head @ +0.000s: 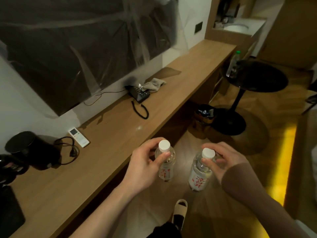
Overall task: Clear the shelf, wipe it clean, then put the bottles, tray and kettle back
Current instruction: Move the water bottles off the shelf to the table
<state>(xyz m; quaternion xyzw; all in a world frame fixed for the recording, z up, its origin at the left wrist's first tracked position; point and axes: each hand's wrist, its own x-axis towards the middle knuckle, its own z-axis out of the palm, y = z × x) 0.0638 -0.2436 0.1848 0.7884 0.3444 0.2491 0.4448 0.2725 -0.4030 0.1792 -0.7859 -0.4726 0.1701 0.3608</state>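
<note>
My left hand grips a clear water bottle with a white cap and red lettering, just off the front edge of the long wooden shelf. A second bottle of the same kind is held near its neck by my right hand. Both bottles are upright in the air above the floor. A black kettle with its cord stands on the shelf at the far left. A dark tray lies at the left edge, partly cut off.
On the shelf lie a white remote, a black telephone with a coiled cord and a grey cloth. A covered screen hangs above. To the right stand a round black table with a green-capped bottle, and a bin.
</note>
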